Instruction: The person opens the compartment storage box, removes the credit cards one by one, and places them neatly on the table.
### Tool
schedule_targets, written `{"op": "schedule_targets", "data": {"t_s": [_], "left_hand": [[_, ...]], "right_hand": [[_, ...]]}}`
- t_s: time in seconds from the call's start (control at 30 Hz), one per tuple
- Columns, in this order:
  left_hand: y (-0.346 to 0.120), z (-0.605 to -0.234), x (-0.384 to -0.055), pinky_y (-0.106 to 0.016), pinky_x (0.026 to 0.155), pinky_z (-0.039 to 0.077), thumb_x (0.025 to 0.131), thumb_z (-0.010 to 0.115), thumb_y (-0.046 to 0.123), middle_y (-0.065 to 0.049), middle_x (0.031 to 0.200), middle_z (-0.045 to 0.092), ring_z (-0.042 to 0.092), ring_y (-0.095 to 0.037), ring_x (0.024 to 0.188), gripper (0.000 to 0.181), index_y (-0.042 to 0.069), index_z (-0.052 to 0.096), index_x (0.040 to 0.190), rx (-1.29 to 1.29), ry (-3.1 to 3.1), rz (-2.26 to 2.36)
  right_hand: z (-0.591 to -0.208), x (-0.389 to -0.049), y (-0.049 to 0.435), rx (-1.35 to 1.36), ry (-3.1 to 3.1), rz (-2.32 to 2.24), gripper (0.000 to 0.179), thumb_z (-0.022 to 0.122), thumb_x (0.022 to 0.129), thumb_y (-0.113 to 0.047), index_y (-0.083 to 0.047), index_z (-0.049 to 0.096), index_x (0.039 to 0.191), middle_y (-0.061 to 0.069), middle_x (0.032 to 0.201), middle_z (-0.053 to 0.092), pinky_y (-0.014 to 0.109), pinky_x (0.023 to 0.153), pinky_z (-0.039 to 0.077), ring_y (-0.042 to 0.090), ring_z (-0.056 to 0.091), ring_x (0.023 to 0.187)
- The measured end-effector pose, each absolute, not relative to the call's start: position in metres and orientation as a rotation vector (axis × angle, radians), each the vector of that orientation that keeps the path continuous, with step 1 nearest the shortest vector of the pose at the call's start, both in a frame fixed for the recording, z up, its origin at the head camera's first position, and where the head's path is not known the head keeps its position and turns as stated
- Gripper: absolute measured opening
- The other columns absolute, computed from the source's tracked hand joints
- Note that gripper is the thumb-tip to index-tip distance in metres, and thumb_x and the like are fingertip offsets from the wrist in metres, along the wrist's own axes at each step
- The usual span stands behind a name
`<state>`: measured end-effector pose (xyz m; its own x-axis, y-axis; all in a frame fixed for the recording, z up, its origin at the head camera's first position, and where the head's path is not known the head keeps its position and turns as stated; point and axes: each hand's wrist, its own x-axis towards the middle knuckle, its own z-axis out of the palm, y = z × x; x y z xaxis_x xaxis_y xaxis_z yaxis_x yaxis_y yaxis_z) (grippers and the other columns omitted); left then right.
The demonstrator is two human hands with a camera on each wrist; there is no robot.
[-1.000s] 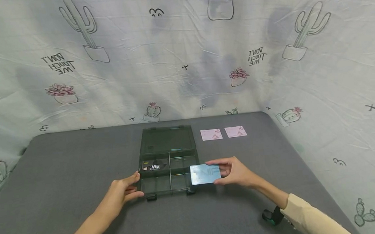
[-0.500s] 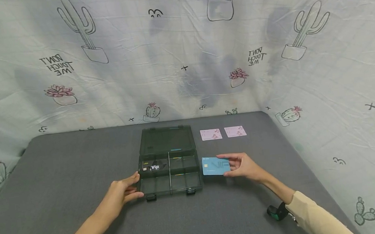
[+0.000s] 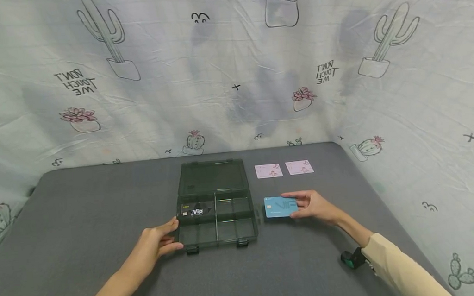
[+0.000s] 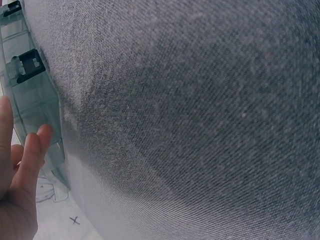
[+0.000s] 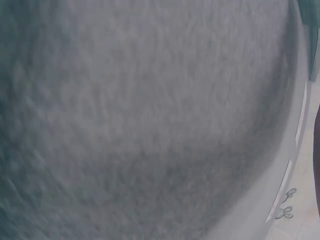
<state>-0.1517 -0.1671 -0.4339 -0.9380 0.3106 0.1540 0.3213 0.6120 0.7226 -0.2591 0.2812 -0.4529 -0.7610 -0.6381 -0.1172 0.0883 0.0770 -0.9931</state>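
A dark translucent compartment box (image 3: 237, 229) lies on the table with its lid (image 3: 212, 177) swung back. Its back left compartment holds a black card (image 3: 198, 211) marked "Vip". My left hand (image 3: 150, 245) rests against the box's left side, thumb by the front left corner; in the left wrist view the fingers (image 4: 31, 155) look fairly straight at the wall. To the right of the box, my right hand (image 3: 312, 205) pinches a light blue card (image 3: 278, 207) by its right end, face up. The right wrist view shows neither fingers nor the blue card.
Two pink cards (image 3: 269, 171) (image 3: 299, 167) lie side by side on the grey table (image 3: 99, 205), right of the lid. Two dark latches (image 3: 242, 243) stick out from the box's front edge. A patterned cloth (image 3: 230, 65) hangs behind the table.
My right hand has carried the blue card from above the box's right edge to the right and slightly back, clear of the box. My left hand and the box have stayed put.
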Motion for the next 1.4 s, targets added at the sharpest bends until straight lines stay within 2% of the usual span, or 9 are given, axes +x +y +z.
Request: {"op": "schedule_targets", "data": {"t_s": [0.1,0.33,0.57,0.73,1.2,1.4], "left_hand": [[-0.167,-0.434,-0.152,-0.031,0.072,0.06,0.076,0.077,0.01,-0.033,0.128,0.05,0.069,-0.034,0.089,0.057,-0.019,0.056,0.12,-0.558,-2.809,-1.254],[-0.168,-0.431,-0.152,-0.03,0.072,0.06,0.076,0.077,0.008,-0.033,0.129,0.049,0.069,-0.034,0.088,0.056,-0.019,0.056,0.12,-0.562,-2.811,-1.257],[-0.167,-0.432,-0.153,-0.029,0.071,0.06,0.075,0.078,0.007,-0.034,0.127,0.05,0.069,-0.033,0.087,0.056,-0.019,0.056,0.119,-0.579,-2.794,-1.253],[-0.167,-0.433,-0.153,-0.029,0.07,0.06,0.074,0.079,0.005,-0.035,0.125,0.051,0.069,-0.034,0.086,0.055,-0.021,0.057,0.117,-0.572,-2.792,-1.254],[-0.167,-0.433,-0.152,-0.029,0.071,0.06,0.075,0.079,0.006,-0.034,0.127,0.05,0.069,-0.035,0.087,0.055,-0.02,0.056,0.118,-0.559,-2.801,-1.272],[-0.166,-0.434,-0.15,-0.028,0.071,0.06,0.076,0.078,0.007,-0.035,0.128,0.049,0.069,-0.035,0.087,0.056,-0.021,0.055,0.119,-0.549,-2.818,-1.267]], "right_hand": [[-0.456,-0.264,0.285,-0.524,1.826,-1.726,0.066,0.069,0.079,0.014,0.017,0.038,0.137,0.034,0.132,0.049,0.029,0.084,0.056,0.016,0.062,0.107],[-0.464,-0.277,0.289,-0.534,1.861,-1.669,0.064,0.072,0.081,0.008,0.013,0.042,0.137,0.023,0.127,0.058,0.03,0.087,0.055,0.016,0.063,0.106],[-0.466,-0.286,0.285,-0.479,1.899,-1.642,0.066,0.073,0.08,0.007,0.012,0.043,0.138,0.028,0.134,0.05,0.028,0.088,0.054,0.013,0.061,0.107],[-0.465,-0.292,0.284,-0.453,1.903,-1.637,0.066,0.073,0.079,0.009,0.013,0.042,0.138,0.031,0.133,0.05,0.028,0.088,0.054,0.013,0.062,0.107],[-0.463,-0.312,0.285,-0.449,1.95,-1.563,0.066,0.075,0.079,0.005,0.008,0.045,0.138,0.025,0.138,0.047,0.025,0.083,0.056,0.013,0.062,0.103],[-0.465,-0.317,0.286,-0.431,1.933,-1.541,0.066,0.074,0.08,0.006,0.008,0.044,0.139,0.023,0.134,0.053,0.026,0.084,0.055,0.013,0.062,0.102]]}}
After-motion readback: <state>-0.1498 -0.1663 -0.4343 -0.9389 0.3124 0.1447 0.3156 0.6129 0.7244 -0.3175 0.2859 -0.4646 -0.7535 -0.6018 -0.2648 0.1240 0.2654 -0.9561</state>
